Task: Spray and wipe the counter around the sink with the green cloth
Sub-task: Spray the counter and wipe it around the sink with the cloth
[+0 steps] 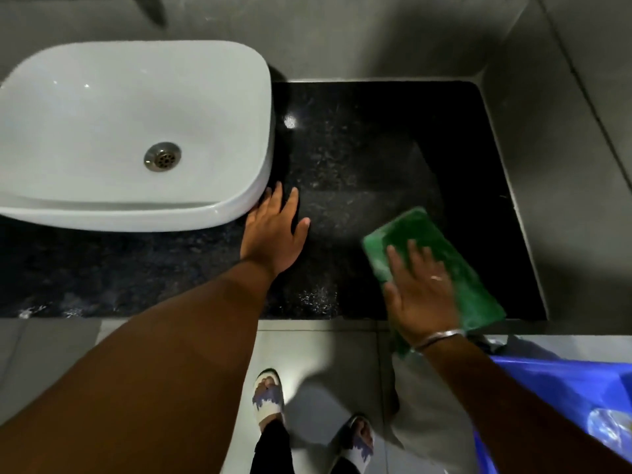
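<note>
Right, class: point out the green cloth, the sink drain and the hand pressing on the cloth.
green cloth (441, 241): head view, bare upper part beyond the fingers.
sink drain (162, 157): head view, middle of the metal strainer.
right hand (422, 295): head view, back of the hand.

Glossy white oval ceramic sink (130, 131), with a dull silver metal drain (162, 156) at its middle. Right of the sink: black polished stone worktop (359, 148), flecked with pale grey speckles. Farther right of the sink: bright green folded cloth (441, 254). Below the sink: pale grey tiled floor (307, 354), white sandals (270, 393) patterned purple, vivid blue plastic bag (564, 388).
</note>
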`<state>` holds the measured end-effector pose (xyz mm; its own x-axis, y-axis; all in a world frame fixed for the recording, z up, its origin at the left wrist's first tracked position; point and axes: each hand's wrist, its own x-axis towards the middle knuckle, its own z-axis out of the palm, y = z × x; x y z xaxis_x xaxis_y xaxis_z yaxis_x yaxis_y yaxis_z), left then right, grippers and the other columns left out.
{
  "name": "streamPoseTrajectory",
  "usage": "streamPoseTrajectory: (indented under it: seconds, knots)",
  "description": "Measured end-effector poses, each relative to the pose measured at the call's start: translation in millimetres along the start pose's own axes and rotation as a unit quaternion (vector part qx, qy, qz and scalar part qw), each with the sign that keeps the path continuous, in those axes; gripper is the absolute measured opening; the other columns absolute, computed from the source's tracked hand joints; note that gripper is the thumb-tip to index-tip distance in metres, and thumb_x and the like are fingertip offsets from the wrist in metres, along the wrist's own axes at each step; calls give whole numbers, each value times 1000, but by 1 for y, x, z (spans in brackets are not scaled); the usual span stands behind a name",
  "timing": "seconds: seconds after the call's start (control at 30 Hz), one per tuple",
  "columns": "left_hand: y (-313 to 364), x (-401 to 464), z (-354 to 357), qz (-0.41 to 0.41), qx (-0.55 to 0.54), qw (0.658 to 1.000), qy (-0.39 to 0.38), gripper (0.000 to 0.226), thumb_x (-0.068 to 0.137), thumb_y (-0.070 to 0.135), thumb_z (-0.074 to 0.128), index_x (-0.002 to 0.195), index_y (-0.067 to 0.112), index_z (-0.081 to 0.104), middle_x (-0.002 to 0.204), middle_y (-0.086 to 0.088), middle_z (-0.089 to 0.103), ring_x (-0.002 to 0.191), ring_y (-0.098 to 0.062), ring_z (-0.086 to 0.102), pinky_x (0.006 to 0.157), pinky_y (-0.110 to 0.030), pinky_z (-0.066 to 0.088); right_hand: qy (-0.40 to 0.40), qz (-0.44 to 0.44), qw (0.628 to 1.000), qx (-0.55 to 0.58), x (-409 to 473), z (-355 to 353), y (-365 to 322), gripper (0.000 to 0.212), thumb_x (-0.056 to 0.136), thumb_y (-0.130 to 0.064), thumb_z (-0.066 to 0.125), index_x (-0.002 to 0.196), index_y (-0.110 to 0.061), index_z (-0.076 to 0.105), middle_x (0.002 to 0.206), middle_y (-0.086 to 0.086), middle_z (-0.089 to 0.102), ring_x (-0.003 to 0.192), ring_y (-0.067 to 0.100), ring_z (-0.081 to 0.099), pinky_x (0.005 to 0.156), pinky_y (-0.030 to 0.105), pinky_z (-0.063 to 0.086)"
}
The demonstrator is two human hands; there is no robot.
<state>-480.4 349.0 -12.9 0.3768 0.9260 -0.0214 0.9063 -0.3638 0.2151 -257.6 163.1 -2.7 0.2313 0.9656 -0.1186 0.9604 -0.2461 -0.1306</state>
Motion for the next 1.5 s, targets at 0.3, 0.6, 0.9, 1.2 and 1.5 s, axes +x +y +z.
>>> streamPoseTrajectory:
  seconds: [0.3, 0.6, 0.9, 1.2, 1.5]
  knots:
    - [0, 0, 0, 4, -33, 999, 3, 66, 94, 55, 30, 153, 25, 29, 164, -10, 24, 151, -29, 22, 119, -49, 24, 28, 248, 968, 23, -10, -15, 38, 78, 82, -50, 18, 150, -12, 23, 154, 33, 20, 137, 54, 25, 108, 63, 25]
    - [-135, -89, -54, 80, -106, 987, 91, 30, 91, 29, 54, 113, 18, 71, 121, -5, 70, 113, -28, 63, 102, -42, 44, 7, 111, 991, 72, -13, 19, -215, 65, 88, -45, 42, 148, -25, 31, 157, 21, 24, 142, 44, 25, 114, 56, 20]
    - [-390, -74, -127, -47, 86, 993, 60, 34, 85, 33, 44, 94, 8, 65, 90, -26, 64, 84, -46, 61, 71, -49, 47, -6, 57, 996, 73, -1, 41, -377, 66, 89, -49, 36, 150, -27, 26, 158, 19, 23, 144, 42, 22, 116, 53, 18]
    - [-486, -46, -118, -177, 19, 984, 33, 73, 95, 54, 40, 154, 15, 24, 163, -18, 20, 150, -38, 17, 121, -57, 9, 52, 160, 986, 4, 2, 40, -281, 66, 89, -46, 27, 147, -16, 34, 152, 27, 31, 135, 50, 33, 107, 59, 30]
    - [-490, -36, -115, -173, 2, 984, 36, 73, 91, 59, 35, 154, 24, 24, 165, -13, 16, 153, -32, 12, 123, -55, 5, 40, 64, 996, 57, 9, 63, -515, 70, 84, -47, 39, 148, -21, 32, 155, 25, 26, 142, 46, 25, 114, 58, 21]
